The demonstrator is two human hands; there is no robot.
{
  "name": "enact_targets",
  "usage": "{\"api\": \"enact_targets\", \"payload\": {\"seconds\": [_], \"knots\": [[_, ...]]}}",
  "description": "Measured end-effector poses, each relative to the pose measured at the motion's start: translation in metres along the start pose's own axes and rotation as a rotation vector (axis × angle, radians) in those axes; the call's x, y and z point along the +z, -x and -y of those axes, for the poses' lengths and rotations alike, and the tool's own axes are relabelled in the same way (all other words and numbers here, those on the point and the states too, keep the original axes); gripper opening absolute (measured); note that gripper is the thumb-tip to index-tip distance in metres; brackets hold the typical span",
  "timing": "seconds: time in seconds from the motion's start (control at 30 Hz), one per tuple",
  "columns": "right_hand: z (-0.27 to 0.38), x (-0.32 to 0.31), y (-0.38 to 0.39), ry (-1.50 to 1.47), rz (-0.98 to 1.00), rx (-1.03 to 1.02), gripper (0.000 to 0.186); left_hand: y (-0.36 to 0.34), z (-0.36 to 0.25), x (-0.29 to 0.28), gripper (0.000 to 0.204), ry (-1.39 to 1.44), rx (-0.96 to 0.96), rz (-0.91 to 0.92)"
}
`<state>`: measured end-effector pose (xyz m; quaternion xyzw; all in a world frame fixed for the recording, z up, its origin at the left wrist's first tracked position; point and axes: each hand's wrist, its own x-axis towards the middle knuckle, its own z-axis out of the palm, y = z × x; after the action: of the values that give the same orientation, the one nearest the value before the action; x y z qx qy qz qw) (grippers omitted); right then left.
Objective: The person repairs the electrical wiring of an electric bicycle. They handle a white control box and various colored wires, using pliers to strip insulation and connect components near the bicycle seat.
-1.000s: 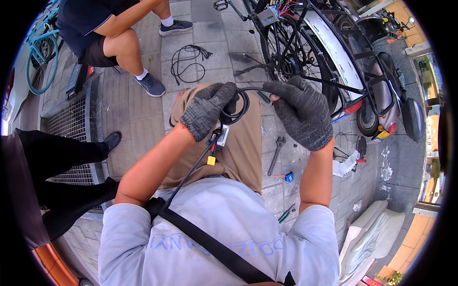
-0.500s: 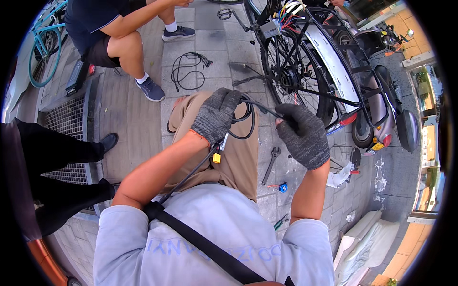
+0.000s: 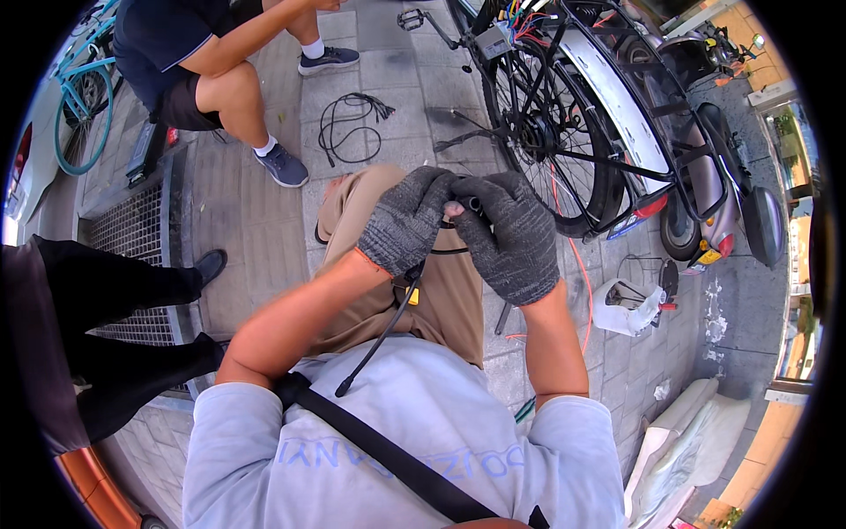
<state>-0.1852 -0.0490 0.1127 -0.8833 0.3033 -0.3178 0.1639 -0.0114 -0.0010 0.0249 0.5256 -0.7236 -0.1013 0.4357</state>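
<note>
Over my lap, my two hands in dark grey knit gloves meet, both closed on a black cable (image 3: 385,339). The fingers of my left hand (image 3: 407,216) wrap round its bundled loops, which are mostly hidden. Pressed against them is my right hand (image 3: 511,234), its fingers curled on the same bundle and a bare fingertip showing. One cable end hangs below my left hand, across the front of my shirt. Just under the hands a yellow connector (image 3: 412,297) shows against my tan trousers.
A bicycle's rear wheel (image 3: 538,141) and rack stand ahead right, with a metal wired box (image 3: 493,40). Another black cable (image 3: 348,132) lies on the paving. A person (image 3: 233,93) squats ahead left; another stands left. A white container (image 3: 621,307) sits right.
My right hand has moved left to meet my left hand, and the stretched cable between them is gathered in. The cable's loose end has come into view on my shirt.
</note>
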Motion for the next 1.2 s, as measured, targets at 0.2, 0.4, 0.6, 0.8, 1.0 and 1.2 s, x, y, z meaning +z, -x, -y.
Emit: {"api": "enact_targets", "payload": {"seconds": [0.2, 0.4, 0.6, 0.8, 1.0, 1.2], "knots": [[-0.017, 0.011, 0.003, -0.042, -0.023, 0.049, 0.035, 0.013, 0.043, 0.018, 0.044, -0.296, -0.035, -0.125], [-0.032, 0.034, 0.021, -0.773, -0.191, 0.458, 0.038, 0.01, 0.037, 0.023, 0.043, -0.375, -0.021, -0.191], [-0.04, 0.025, 0.018, -1.052, 0.068, 0.699, 0.036, 0.012, 0.023, 0.019, 0.051, -0.31, -0.006, -0.11], [-0.029, 0.029, 0.009, -0.772, 0.078, 0.658, 0.043, 0.006, 0.008, 0.012, 0.046, -0.205, 0.035, -0.094], [-0.043, -0.008, 0.002, -0.393, 0.151, 0.474, 0.042, 0.003, 0.002, 0.011, 0.044, -0.207, 0.015, -0.076], [-0.026, -0.034, -0.015, -0.165, 0.293, 0.389, 0.042, 0.003, 0.012, 0.013, 0.046, -0.211, 0.109, -0.14]]}}
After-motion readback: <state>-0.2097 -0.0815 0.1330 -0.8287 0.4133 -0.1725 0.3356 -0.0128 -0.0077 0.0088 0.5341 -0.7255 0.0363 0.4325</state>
